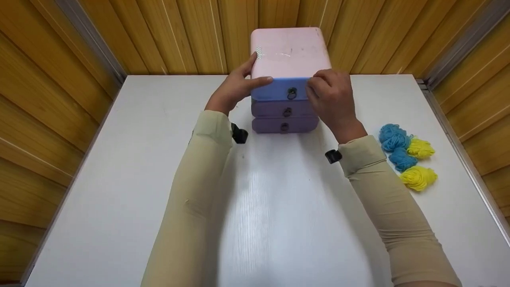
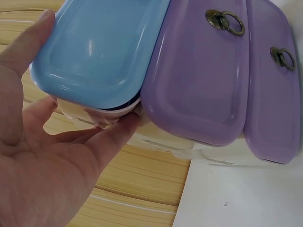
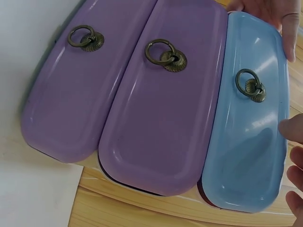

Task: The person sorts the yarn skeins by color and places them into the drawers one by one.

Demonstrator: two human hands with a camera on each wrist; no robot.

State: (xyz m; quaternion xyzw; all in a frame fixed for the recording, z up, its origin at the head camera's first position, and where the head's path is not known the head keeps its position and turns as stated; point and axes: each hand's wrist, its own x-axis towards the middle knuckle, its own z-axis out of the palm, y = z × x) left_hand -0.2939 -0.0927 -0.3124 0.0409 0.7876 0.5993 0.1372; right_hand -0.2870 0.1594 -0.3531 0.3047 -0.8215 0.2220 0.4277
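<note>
A small drawer cabinet with a pink top (image 1: 291,48) stands at the table's far side. Its top drawer (image 1: 269,90) is blue, above two purple drawers (image 2: 194,71), each with a brass ring pull (image 3: 166,56). My left hand (image 1: 236,87) holds the cabinet's upper left corner, thumb across the front top edge and fingers along the side. At the upper right corner, my right hand (image 1: 332,99) has curled fingers, and its thumb touches the blue drawer's edge in the right wrist view. A narrow dark gap shows behind the blue front; the right fingertips are partly hidden.
Blue yarn (image 1: 393,137) and yellow yarn (image 1: 419,178) lie in small bundles on the right of the white table (image 1: 119,179). Wood-patterned panels (image 1: 191,36) enclose the back and sides. Black wrist mounts (image 1: 240,134) sit at both cuffs.
</note>
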